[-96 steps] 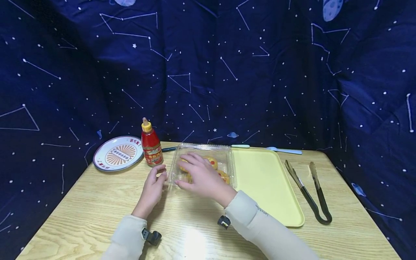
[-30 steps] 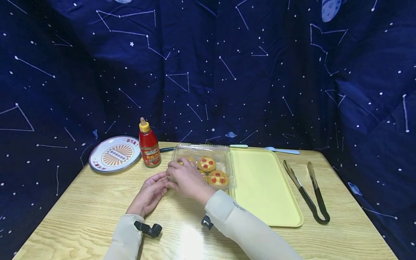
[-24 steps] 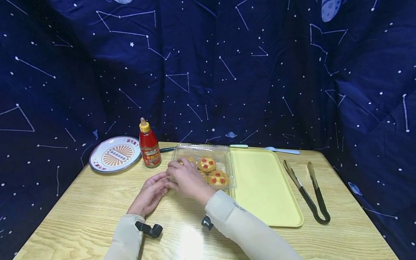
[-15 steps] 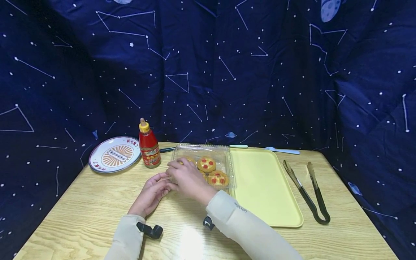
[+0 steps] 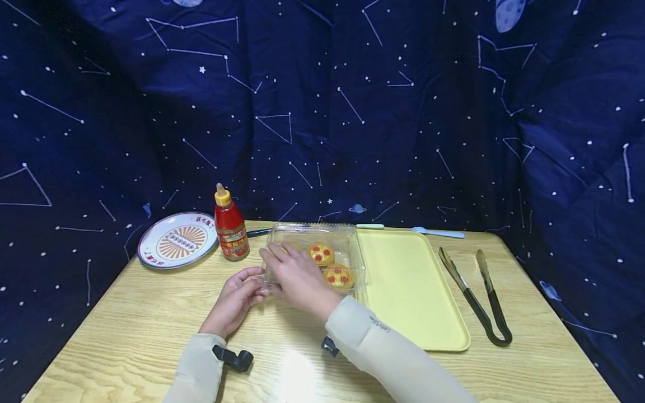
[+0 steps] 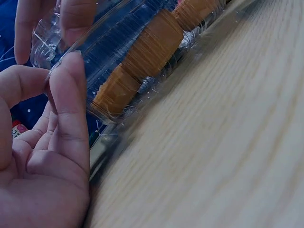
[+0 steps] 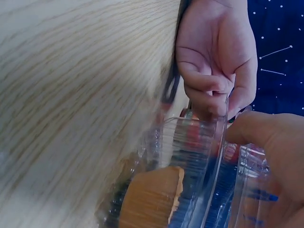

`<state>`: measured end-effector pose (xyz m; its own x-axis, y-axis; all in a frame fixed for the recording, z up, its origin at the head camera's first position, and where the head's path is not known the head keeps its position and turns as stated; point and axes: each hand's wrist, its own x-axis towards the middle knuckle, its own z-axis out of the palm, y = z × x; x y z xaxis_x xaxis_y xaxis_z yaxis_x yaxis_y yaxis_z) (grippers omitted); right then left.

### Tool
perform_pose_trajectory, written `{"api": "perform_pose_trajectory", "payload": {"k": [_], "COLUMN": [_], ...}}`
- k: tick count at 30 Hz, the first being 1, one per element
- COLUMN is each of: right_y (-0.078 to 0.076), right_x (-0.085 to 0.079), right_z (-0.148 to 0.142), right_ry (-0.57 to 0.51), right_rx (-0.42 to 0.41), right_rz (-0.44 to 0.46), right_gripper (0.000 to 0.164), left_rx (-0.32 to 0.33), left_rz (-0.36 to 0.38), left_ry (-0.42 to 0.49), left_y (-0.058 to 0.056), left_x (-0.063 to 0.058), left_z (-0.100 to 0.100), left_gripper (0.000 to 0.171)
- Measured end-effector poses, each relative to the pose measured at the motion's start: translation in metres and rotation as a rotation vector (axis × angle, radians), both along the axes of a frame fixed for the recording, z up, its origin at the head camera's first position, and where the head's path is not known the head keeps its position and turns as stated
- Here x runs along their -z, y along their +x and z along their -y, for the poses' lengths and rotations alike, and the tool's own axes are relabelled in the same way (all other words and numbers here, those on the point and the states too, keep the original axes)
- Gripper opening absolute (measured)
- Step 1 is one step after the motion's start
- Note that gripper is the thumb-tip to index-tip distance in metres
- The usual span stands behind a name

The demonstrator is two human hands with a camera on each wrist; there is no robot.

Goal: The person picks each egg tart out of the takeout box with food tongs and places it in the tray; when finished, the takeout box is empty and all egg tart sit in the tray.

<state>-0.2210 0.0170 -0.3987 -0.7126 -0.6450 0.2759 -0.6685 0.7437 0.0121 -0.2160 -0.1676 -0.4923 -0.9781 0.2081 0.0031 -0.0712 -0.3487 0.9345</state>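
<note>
A clear plastic clamshell container (image 5: 312,226) stands at the middle of the table. Inside are several round pastries (image 5: 337,276) with yellow tops and red spots; part of them is hidden behind the right hand. My left hand (image 5: 233,299) pinches the container's rim at the near left corner, thumb against finger, as the left wrist view shows. Above that corner, my right hand (image 5: 302,277) lies across the lid. The lid's corner plastic (image 6: 45,45) shows between the right hand's digits, and a gap between lid and base appears in the right wrist view.
Left of the container are a red sauce bottle (image 5: 232,235) and a patterned plate (image 5: 204,252). A yellow tray (image 5: 408,291) adjoins it on the right, with black-handled tongs (image 5: 476,307) beyond. Along the back lie a pale blue fork (image 5: 438,232), a pale green handle (image 5: 370,226) and a dark handle (image 5: 258,232).
The right hand came from over the container's middle to its near left corner, and lately its fingers spread over the lid there. My left hand moved in and took hold of the rim.
</note>
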Motion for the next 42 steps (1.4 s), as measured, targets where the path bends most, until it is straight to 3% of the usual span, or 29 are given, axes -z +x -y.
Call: {"api": "perform_pose_trajectory", "payload": {"k": [7, 17, 31, 42], "right_y": [-0.001, -0.001, 0.001, 0.006], "right_x": [-0.001, 0.0, 0.004, 0.011], "right_z": [-0.013, -0.032, -0.068, -0.085], "right_ry": [0.062, 0.056, 0.071, -0.03], "right_rx": [0.094, 0.104, 0.2, 0.27], "right_rz": [-0.04, -0.075, -0.079, -0.04], "right_gripper": [0.079, 0.068, 0.071, 0.072], "left_rx": [-0.011, -0.016, -0.038, -0.039], "left_rz": [0.018, 0.029, 0.059, 0.065], "left_ry": [0.004, -0.005, -0.004, -0.02], "left_y": [-0.002, -0.003, -0.001, 0.0], "left_x": [-0.001, -0.003, -0.003, -0.003], "left_z": [-0.001, 0.0, -0.003, -0.001], "left_gripper": [0.027, 0.026, 0.026, 0.03]}}
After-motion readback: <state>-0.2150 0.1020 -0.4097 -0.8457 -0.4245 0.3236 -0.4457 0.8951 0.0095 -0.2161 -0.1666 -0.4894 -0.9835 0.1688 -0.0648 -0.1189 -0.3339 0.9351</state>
